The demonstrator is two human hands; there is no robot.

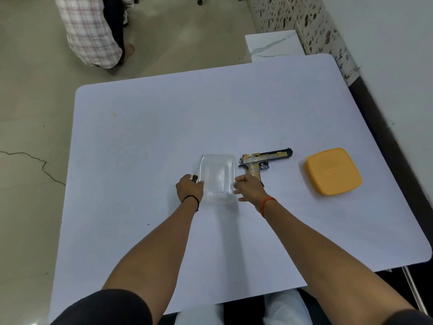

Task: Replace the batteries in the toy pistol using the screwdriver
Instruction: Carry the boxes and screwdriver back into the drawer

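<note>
A gold and black toy pistol [262, 159] lies on its side on the white table [164, 127], barrel pointing right. A clear plastic container [218, 177] sits just left of it. The screwdriver [198, 168] lies along the container's left side, thin shaft pointing away from me. My left hand [189, 191] grips its dark handle. My right hand [249, 190] sits at the container's right edge, over the pistol's grip end, fingers curled loosely toward the container. Whether it holds anything is not clear.
An orange square lidded box [334, 171] stands at the right of the table. A person in checked clothing [91, 31] stands on the floor beyond the far left corner. A white marbled slab [274, 45] adjoins the far edge. A wall runs along the right.
</note>
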